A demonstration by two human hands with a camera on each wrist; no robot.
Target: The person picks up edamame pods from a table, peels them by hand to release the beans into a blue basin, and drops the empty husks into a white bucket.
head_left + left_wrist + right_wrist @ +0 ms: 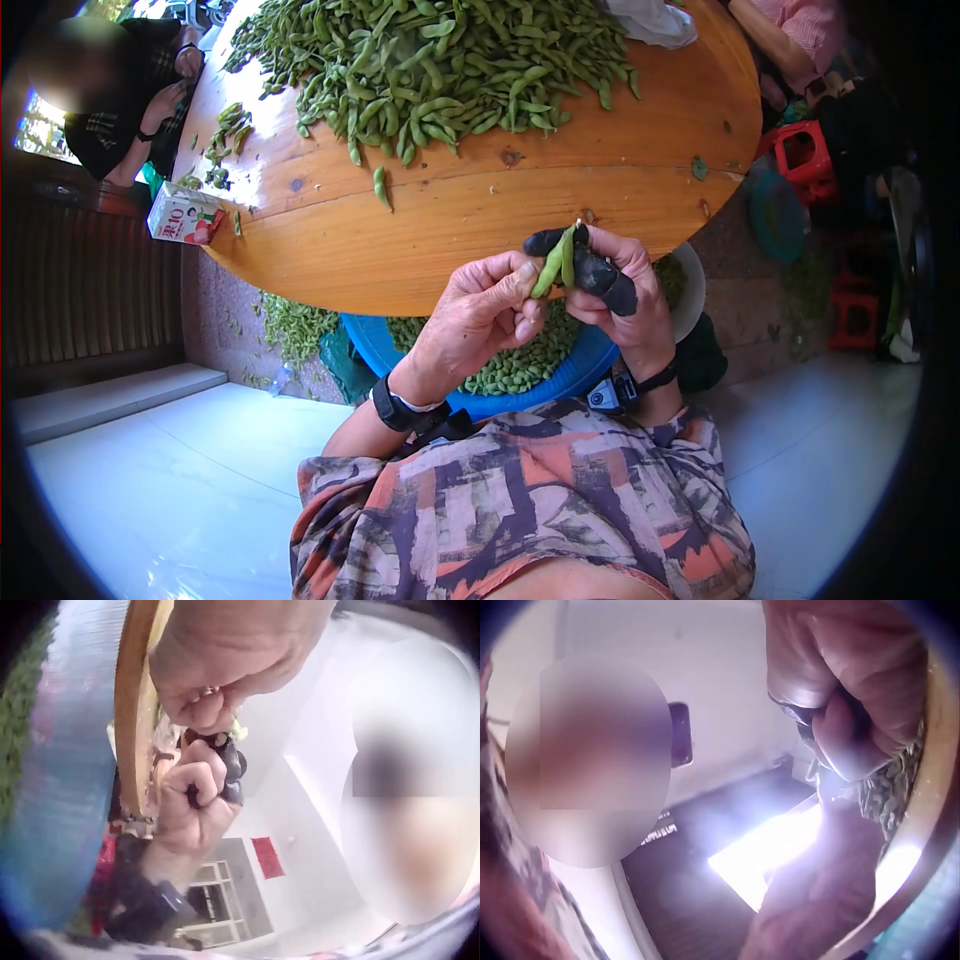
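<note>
Both hands meet just over the near edge of the round wooden table (450, 250). My left hand (475, 315) pinches the lower end of green soybean pods (553, 268) between thumb and fingers. My right hand (640, 300) grips their other side, with black finger covers (607, 285) on some of its digits. In the left wrist view, the right hand (195, 802) has curled fingers close to the left hand (232, 652). Below the hands, a blue basin (600, 362) holds many green beans (515, 368). A big heap of pods (430, 70) covers the far side of the table.
A drink carton (182, 214) stands at the table's left edge near a few loose pods (228, 135). One person (115, 120) sits at left, another (800, 40) at right. Red stools (805, 160) stand at right. Green husks (295, 325) litter the floor.
</note>
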